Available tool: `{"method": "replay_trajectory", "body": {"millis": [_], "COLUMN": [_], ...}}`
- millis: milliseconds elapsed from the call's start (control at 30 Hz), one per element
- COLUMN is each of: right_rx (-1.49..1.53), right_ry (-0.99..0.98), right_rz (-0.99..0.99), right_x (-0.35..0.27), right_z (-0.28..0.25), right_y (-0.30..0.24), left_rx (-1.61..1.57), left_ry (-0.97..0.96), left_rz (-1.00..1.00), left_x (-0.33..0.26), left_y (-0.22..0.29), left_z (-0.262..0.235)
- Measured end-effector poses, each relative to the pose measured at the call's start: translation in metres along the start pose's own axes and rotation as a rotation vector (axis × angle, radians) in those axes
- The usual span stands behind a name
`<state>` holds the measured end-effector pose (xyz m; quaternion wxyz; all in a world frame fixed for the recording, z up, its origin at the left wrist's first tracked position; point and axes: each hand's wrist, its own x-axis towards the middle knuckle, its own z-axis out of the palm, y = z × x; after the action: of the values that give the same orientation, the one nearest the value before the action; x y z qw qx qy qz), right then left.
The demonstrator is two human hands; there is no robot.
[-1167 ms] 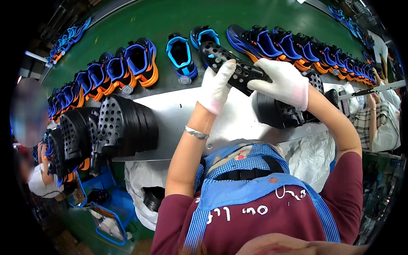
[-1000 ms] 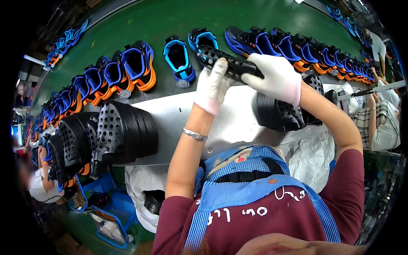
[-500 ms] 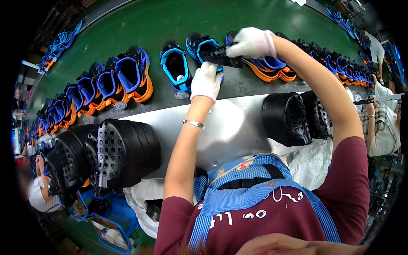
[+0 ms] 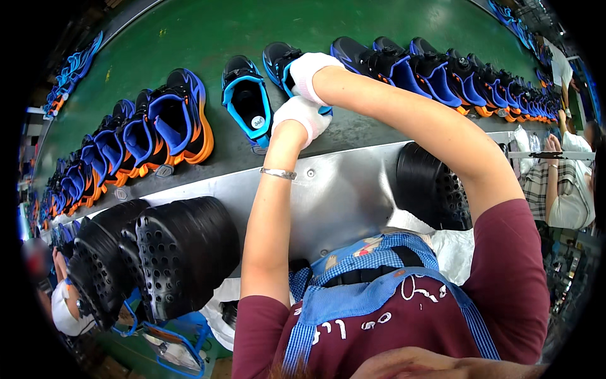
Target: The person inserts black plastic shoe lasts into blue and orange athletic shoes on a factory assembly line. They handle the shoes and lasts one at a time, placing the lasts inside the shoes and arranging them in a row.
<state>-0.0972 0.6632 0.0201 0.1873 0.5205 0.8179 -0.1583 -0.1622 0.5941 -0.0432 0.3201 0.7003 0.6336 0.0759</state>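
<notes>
A black shoe with a light blue collar [image 4: 276,58] stands toe-away on the bench, partly covered by my hands. At its heel end, my gloved left hand [image 4: 302,120] is closed on the shoe. My gloved right hand [image 4: 309,71] reaches over its opening from the right, fingers turned down and hidden; its rounded shape looks closed. The black perforated insole seen earlier is out of sight. Just left of this shoe is a matching one [image 4: 237,68] with a round white sticker inside.
Stacks of black perforated insoles [image 4: 196,252] lie on the metal ledge [image 4: 341,189] at left, with another stack [image 4: 420,183] at right. Rows of blue-and-orange shoes [image 4: 180,120] line the green bench [image 4: 189,38] on both sides. Other people [image 4: 571,148] work at both sides.
My right hand has come left and down over the shoe, and the insole it held has gone from sight. My left hand stays at the shoe's heel. The view has shifted slightly.
</notes>
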Motion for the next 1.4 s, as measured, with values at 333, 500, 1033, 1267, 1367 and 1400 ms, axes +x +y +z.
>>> {"method": "replay_trajectory", "body": {"millis": [333,500,1033,1267,1367,1400], "right_rx": [0.025,-0.36,-0.141,0.125,0.115,0.152], "right_ry": [0.021,0.036,0.192,0.626,0.782,0.769], "right_rz": [-0.081,-0.196,-0.354,-0.174,0.076,0.153], "right_x": [-0.003,-0.009,-0.071,-0.28,-0.343,-0.366], "right_z": [-0.008,-0.011,-0.036,-0.06,0.003,0.022], "right_y": [0.005,-0.002,0.056,0.22,0.306,0.318], "left_rx": [0.072,0.063,0.015,0.294,0.495,0.52], "left_ry": [-0.067,0.025,-0.066,0.164,0.373,0.442], "left_rz": [-0.078,-0.006,-0.113,-0.101,-0.041,0.019], "left_x": [0.006,0.008,0.005,-0.023,-0.043,-0.045], "left_y": [0.012,0.001,0.017,0.034,0.074,0.087], "left_z": [-0.009,0.004,-0.002,-0.016,-0.011,-0.007]}}
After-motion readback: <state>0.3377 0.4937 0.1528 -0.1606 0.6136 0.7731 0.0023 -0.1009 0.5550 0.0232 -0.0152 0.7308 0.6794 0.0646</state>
